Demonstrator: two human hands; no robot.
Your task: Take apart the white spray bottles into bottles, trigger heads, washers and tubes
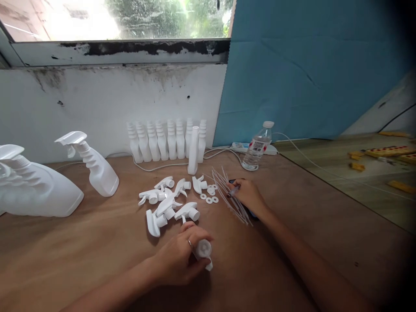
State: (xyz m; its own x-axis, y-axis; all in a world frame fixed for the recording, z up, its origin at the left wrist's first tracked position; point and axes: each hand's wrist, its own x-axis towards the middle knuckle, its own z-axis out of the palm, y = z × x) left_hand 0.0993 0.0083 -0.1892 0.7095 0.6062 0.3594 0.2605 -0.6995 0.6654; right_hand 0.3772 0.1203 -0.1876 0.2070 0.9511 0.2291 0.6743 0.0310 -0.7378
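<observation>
the left hand is curled around a white plastic sprayer, fingers clamped on its body, the round threaded collar facing the camera; a ring shows on one finger. it rests low on the table, a worn brown board with a matte, scuffed grain.

the right hand lies farther back, fingertips pinched together on one thin clear tube at the edge of a fanned bundle of tubes, stiff, straight and glossy.

between the hands sits a heap of sprayers, smooth moulded white, with small flat washers just beside them. behind, a row of ribbed white bottles stands against the stained wall, one tall bottle in front of it. two capped spray bottles lean at left. a clear water bottle stands near a white cord.
</observation>
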